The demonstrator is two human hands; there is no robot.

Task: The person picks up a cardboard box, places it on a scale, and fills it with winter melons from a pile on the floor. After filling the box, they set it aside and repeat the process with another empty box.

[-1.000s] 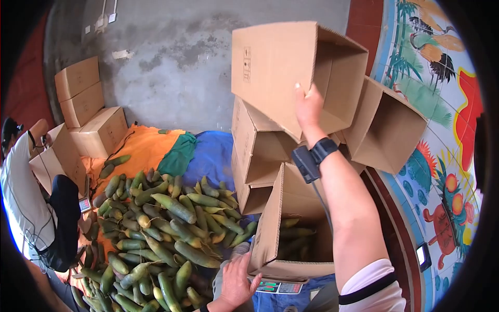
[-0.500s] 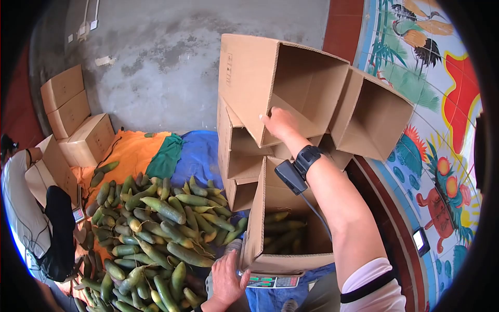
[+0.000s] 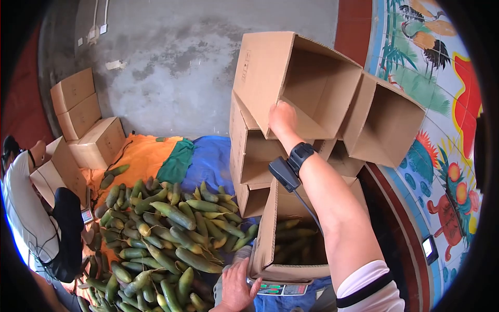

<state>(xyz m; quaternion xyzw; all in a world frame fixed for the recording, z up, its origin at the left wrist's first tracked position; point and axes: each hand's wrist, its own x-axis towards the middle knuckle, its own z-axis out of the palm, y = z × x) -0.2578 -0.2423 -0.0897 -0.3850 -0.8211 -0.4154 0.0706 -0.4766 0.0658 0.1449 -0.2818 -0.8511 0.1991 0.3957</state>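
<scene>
At nine o'clock a co-worker [image 3: 26,208] bends beside a tilted carton, and closed cartons [image 3: 83,117] are stacked at ten o'clock. A heap of long green vegetables [image 3: 161,229] spreads across seven o'clock. At six o'clock the left hand [image 3: 236,286] lies with fingers loose and spread, its thumb by the bottom corner of the filled carton [image 3: 267,234], which sits on a scale [image 3: 283,289] at five o'clock. At twelve o'clock the right hand [image 3: 283,118] is clamped on the lower edge of the empty carton [image 3: 265,67], which is tipped on its side atop the stack of open cartons [image 3: 249,156].
</scene>
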